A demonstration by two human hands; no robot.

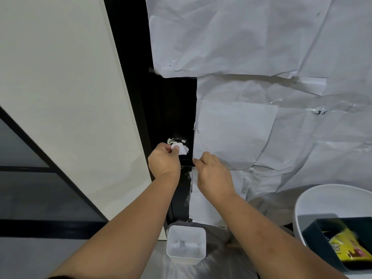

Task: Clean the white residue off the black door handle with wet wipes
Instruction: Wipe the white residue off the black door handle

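Note:
The black door handle (177, 117) runs vertically on the black door, between the white wall and the paper-covered panel. A smear of white residue (176, 140) sits on it at mid height. My left hand (164, 161) pinches a small folded white wet wipe (182, 150) just below the residue, against the handle. My right hand (213, 174) is close beside it on the right, with curled fingers on the door's edge next to the paper; what its fingertips hold is hidden.
Crumpled white paper (261, 77) is taped over the door on the right. A small white square bin (186, 243) stands below the hands. At the lower right a white round tub (314, 200) holds a dark tray (322, 248) with a yellow wipes pack (346, 246).

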